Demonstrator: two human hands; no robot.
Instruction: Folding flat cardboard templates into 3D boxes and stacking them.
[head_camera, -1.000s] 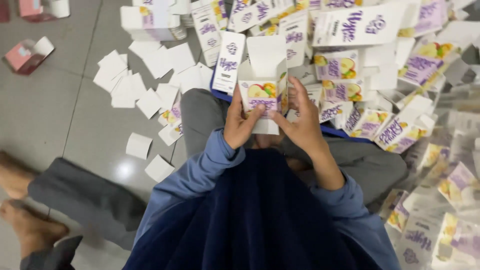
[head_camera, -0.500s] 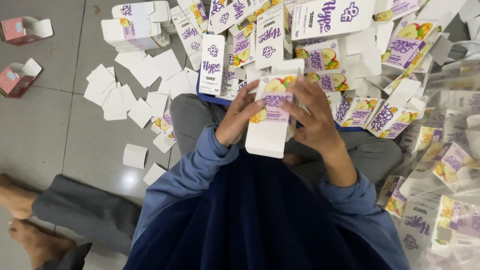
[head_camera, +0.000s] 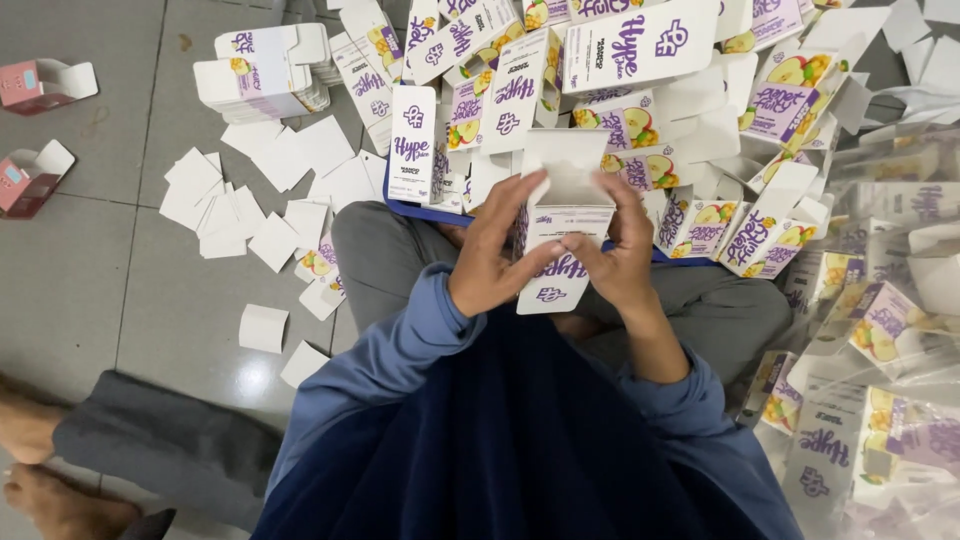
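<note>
A small white and purple box (head_camera: 556, 250) is held in the middle of the frame, just above the lap. It is gripped by both hands. The left hand (head_camera: 490, 262) is wrapped around its left side, with the fingers curled over the top edge. The right hand (head_camera: 622, 262) is closed on its right side, with the thumb pressed on the front face. The top flap of the box is open and stands up, and the white inside can be seen.

The box looks like thin card, so it is judged to be very light and empty. It can be bent or crushed if it is squeezed hard, and the flaps can be creased easily. The card looks smooth but not slippery. It is best held by the side walls and the folded corners, where the card is stiffest, not by the loose flap.

A big pile of boxes (head_camera: 640, 80) of the same kind is spread across the top and right of the frame. Small white cards (head_camera: 270, 200) are scattered on the grey floor (head_camera: 90, 270) at the left. Two pink boxes (head_camera: 35, 130) lie at the far left edge.

Half a second ago, the side with the fruit picture was shown and a closed white end pointed down. Now the box has been turned, a plain side is faced, and the open end is up.
</note>
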